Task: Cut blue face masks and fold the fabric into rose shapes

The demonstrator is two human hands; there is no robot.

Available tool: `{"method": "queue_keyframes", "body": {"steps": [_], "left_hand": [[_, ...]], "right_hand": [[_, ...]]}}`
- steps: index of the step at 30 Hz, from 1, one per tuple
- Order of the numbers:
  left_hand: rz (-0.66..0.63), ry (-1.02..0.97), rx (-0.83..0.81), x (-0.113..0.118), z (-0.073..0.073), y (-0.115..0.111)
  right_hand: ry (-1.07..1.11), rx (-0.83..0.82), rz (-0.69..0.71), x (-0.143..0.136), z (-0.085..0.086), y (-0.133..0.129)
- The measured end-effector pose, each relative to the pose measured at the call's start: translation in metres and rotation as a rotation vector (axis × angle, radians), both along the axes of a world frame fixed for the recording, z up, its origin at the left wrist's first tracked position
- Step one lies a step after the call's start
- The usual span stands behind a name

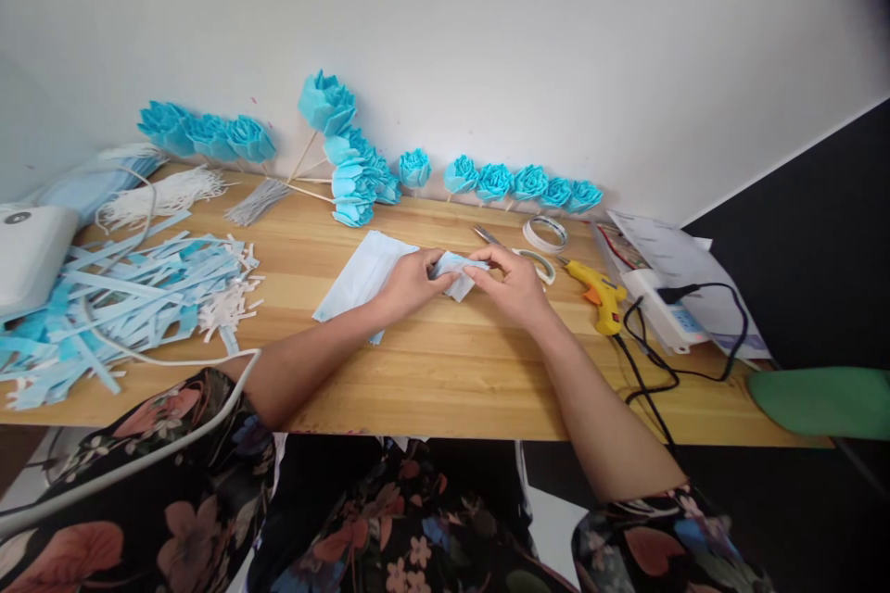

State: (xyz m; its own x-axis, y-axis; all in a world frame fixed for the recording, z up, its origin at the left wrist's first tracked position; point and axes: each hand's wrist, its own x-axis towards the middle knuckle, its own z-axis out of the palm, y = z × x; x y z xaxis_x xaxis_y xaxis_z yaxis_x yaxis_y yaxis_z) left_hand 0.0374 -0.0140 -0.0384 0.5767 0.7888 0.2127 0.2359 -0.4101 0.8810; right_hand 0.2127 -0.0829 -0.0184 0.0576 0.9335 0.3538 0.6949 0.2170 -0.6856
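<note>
A small folded piece of light blue fabric (459, 282) is pinched between both hands above the middle of the wooden table. My left hand (415, 280) grips its left side, and my right hand (510, 280) holds its right side, thumb and fingers pressed together. Larger light blue sheets (358, 273) lie flat under and to the left of my left hand. Just behind my right hand are scissors (539, 266), partly covered by it, and a roll of white tape (545, 233).
Blue flowers on sticks (495, 181) line the wall. A pile of blue strips (153, 287) and a white device (34, 255) with a cable are at left. A yellow glue gun (599, 295), a power strip (667, 310) with black cords and a green object (820, 401) are at right.
</note>
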Motion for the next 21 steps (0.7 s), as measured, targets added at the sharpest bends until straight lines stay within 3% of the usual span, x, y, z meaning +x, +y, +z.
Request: {"method": "queue_keyframes", "body": {"steps": [7, 15, 21], "left_hand": [[-0.011, -0.269, -0.275, -0.0016, -0.0002, 0.0074], [-0.036, -0.242, -0.204, -0.0016, -0.0008, 0.0067], [-0.027, -0.237, -0.219, -0.0012, -0.0010, 0.0064]], "right_hand": [[0.144, -0.046, -0.030, 0.0043, 0.0023, 0.0015], [0.221, -0.135, 0.003, 0.0043, 0.0012, 0.0023], [0.149, -0.138, 0.001, 0.0045, 0.0005, 0.0010]]}}
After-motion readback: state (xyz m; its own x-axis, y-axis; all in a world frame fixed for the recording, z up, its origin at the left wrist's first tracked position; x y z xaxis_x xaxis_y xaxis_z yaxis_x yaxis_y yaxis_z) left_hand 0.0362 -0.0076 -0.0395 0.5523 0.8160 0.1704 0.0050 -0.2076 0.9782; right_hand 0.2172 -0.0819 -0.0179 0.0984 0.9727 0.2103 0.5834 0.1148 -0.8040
